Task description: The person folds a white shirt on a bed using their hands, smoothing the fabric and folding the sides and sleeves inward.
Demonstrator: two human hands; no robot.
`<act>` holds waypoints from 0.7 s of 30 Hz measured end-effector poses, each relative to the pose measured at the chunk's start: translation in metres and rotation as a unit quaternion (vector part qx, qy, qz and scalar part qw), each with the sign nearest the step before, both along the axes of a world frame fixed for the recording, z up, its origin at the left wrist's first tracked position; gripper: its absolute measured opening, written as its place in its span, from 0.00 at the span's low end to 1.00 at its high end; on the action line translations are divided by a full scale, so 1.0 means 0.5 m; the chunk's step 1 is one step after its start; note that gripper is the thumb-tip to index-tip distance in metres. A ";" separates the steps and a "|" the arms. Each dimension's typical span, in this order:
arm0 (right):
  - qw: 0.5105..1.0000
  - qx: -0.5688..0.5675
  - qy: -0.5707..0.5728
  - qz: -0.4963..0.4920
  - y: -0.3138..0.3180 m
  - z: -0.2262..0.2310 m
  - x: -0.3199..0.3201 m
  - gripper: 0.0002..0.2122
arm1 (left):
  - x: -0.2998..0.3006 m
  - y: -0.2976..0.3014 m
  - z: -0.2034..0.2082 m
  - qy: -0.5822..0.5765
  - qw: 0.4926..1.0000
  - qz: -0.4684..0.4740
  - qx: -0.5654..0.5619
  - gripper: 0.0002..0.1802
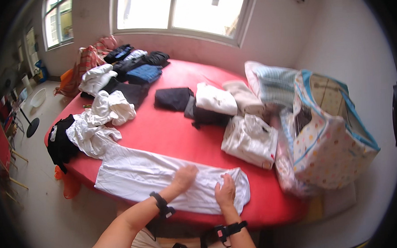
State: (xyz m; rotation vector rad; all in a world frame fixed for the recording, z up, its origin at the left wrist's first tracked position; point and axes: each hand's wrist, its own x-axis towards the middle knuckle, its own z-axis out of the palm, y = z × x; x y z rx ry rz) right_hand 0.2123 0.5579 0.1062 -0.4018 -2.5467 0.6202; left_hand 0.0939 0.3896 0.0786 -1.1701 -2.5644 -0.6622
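Note:
A long white garment (138, 171) lies spread in a flat strip along the near edge of the red-covered table (159, 134). Over its middle is my left hand (184, 178), smeared by motion, so its fingers cannot be made out. My right hand (225, 190) is at the garment's right end, fingers apart and holding nothing; whether it presses on the cloth is unclear. Creases run through the cloth around and between the hands. At its left end the strip meets a crumpled white cloth (90, 135).
Folded clothes, among them a white one (250, 140) and a dark one (174, 99), sit beyond the garment. A patterned storage bag (326, 156) stands at the right. Heaped clothes (144, 74) cover the far left, and black clothing (62, 143) hangs over the left edge.

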 end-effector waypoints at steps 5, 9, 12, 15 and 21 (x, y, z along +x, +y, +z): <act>0.987 0.092 -0.090 0.101 -0.053 -0.032 -0.025 0.26 | 0.049 -0.003 -0.001 0.021 0.995 -0.022 -0.093 0.30; 0.983 0.118 -0.071 0.117 -0.041 -0.080 -0.006 0.27 | 0.056 -0.012 -0.045 -0.010 0.997 0.004 -0.076 0.33; 0.984 0.128 -0.068 0.103 -0.036 -0.098 -0.006 0.27 | 0.049 -0.011 -0.051 -0.006 0.995 0.005 -0.099 0.34; 0.983 0.122 -0.071 0.117 -0.047 -0.096 -0.015 0.27 | 0.025 -0.036 -0.063 -0.012 0.994 -0.003 -0.105 0.33; 0.982 0.080 -0.138 0.101 -0.031 -0.104 -0.026 0.30 | -0.024 -0.170 0.013 -0.078 0.992 0.053 -0.086 0.33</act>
